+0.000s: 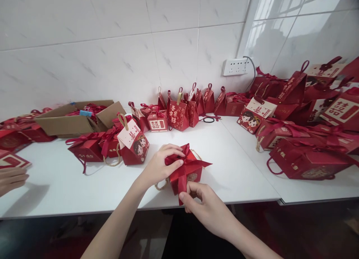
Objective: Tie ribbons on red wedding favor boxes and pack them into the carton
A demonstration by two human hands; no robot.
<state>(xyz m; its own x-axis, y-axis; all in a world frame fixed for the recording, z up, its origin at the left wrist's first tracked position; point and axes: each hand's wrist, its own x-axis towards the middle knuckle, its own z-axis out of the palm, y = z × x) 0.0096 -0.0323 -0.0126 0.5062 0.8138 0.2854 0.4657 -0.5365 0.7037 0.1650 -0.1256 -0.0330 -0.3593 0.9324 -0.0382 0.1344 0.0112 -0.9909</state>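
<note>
A red gift box (193, 176) with gold rope handles sits near the front edge of the white table (232, 176). A red ribbon (182, 176) is tied in a bow on its top. My left hand (165, 161) rests on the box top, its thumb and fingers closed on the bow's loop. Below it, my right hand (203, 204) pinches the ribbon tail that hangs over the front of the box, between thumb and curled forefinger.
At the far left, another person's hand (12, 179) lies near a red box. An open cardboard box (64, 120) holds red ribbons and a blue clip. Red gift boxes (179, 116) line the wall; more are piled at right (308, 161). A socket (236, 67) is on the wall.
</note>
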